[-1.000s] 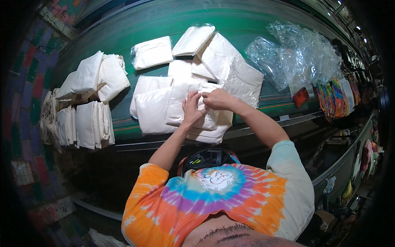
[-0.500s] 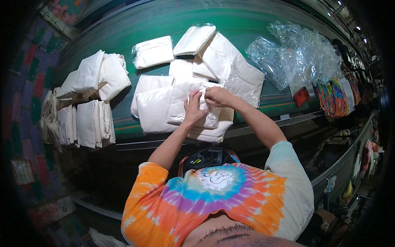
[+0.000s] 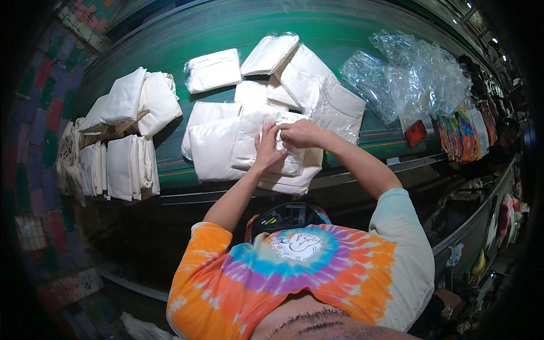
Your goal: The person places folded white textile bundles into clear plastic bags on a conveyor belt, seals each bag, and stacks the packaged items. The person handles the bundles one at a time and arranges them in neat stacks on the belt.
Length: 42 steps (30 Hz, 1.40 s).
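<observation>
A folded white cloth in a clear plastic bag [image 3: 247, 145] lies in front of me on top of other packets. My left hand [image 3: 268, 151] rests on this bag with its fingers stretched out and slightly apart. Just right of it, my right hand [image 3: 304, 135] is closed in a pinch at the bag, its fingertips partly hidden. More bagged white cloths lie round about: one packet [image 3: 214, 148] to the left, another [image 3: 213, 71] farther back, one [image 3: 270, 54] at the top of the pile and one [image 3: 339, 110] on the right.
Stacks of folded white cloth [image 3: 126, 102] stand on the left of the green conveyor belt [image 3: 317, 31]. Loose clear plastic bags [image 3: 422, 73] are heaped at the back right, near a small red item [image 3: 415, 132] and a row of tie-dyed cloths [image 3: 462, 136].
My right hand has shifted very slightly left and down at the bag. My left hand stays in place on it, and the packets look unmoved.
</observation>
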Available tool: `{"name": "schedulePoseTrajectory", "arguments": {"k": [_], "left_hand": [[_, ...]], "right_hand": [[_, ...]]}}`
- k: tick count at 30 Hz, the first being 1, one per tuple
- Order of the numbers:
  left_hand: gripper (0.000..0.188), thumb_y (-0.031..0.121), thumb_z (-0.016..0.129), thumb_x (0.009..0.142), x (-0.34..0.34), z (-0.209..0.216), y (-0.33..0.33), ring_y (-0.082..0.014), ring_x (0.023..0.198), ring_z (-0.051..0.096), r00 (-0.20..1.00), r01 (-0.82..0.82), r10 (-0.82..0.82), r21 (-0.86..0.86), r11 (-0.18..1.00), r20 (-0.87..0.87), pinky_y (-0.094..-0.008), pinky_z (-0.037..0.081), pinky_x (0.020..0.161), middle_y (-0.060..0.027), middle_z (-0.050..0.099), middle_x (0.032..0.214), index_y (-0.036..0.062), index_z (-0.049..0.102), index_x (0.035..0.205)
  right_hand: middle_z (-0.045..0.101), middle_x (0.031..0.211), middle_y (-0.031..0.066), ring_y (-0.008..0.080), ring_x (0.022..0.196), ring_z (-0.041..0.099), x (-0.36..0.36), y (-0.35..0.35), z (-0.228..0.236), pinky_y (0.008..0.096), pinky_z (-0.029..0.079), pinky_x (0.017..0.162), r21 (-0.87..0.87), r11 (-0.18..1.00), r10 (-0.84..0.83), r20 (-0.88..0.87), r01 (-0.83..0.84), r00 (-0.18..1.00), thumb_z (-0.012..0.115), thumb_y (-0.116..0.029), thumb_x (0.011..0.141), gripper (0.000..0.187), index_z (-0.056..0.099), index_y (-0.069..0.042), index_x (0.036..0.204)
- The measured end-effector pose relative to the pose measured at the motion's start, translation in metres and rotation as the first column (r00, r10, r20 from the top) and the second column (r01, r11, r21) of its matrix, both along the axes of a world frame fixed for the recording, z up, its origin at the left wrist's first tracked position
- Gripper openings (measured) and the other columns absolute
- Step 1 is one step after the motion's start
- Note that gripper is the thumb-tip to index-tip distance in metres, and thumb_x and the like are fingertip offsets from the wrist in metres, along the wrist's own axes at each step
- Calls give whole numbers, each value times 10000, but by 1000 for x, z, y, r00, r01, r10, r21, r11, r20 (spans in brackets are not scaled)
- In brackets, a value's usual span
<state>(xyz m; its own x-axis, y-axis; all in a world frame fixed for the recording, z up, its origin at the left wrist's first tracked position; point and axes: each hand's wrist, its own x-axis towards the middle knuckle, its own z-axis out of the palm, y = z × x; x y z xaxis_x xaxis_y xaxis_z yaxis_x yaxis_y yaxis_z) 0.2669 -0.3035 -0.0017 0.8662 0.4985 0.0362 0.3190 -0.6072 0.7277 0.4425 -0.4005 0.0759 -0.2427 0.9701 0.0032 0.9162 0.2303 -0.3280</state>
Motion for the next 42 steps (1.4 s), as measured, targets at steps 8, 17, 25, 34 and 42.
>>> {"name": "schedulePoseTrajectory", "arguments": {"k": [8,17,25,34,42], "left_hand": [[940,372,864,670,1,0,0,-326,1536,231,1000,-11,12,-44,999,24,-589,98,1194,-79,380,1538,184,416,1475],[1020,457,893,651,2,-18,4,-336,1541,226,999,-11,10,16,1000,30,-609,120,1188,-83,366,1566,145,411,1494],[1024,441,907,636,3,-18,4,-339,1535,236,999,-11,11,22,1000,33,-619,122,1185,-68,378,1556,171,413,1491],[978,342,868,640,2,-5,3,-339,1539,227,1000,-2,2,-20,1000,-7,-593,112,1200,-77,366,1552,175,406,1484],[1013,387,861,644,2,-7,3,-353,1543,213,1000,7,-7,-23,1000,-12,-606,108,1201,-89,347,1568,162,380,1507]], "right_hand": [[651,1041,218,400,889,707,-9,13,-7,503,563,763,-80,972,-218,13,219,976,625,-182,875,210,635,6,968],[618,974,182,402,867,663,-8,1,-16,488,544,738,18,957,-282,-175,289,943,637,-217,897,210,615,-31,990],[626,1065,88,349,818,681,-4,-3,-8,464,553,677,82,991,-87,-165,101,983,729,-195,818,236,609,-100,997],[677,1054,72,350,768,701,-8,0,-12,466,569,654,80,993,-83,-16,84,996,707,-219,835,136,680,-108,908],[701,893,154,398,809,684,-1,23,-13,484,539,716,-112,979,-182,-105,170,978,686,-251,841,191,702,-71,901]]}}
